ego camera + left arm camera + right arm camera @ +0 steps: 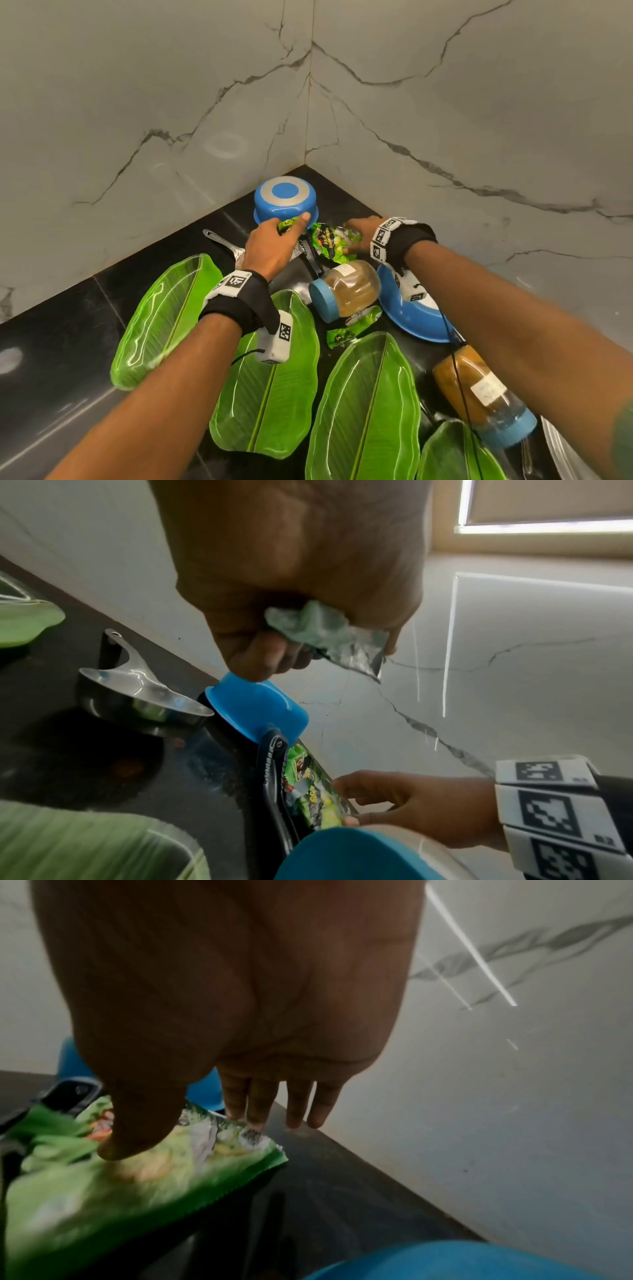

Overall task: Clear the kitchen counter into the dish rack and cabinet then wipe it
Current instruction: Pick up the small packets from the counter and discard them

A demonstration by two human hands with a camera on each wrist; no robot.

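black counter (68,329) w/ leaf plates (267,377), jars (346,289), blue bowls (286,200) crowding both hands.

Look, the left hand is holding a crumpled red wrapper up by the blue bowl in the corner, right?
Nearly. The wrapper is green, not red. The left wrist view shows the left hand with its fingers curled round the crumpled green wrapper, just above the upside-down blue bowl in the corner.

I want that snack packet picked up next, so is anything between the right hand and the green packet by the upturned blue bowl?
Nothing visible. The right hand is directly over the green packet, thumb near its top face, fingers straight at its far edge.
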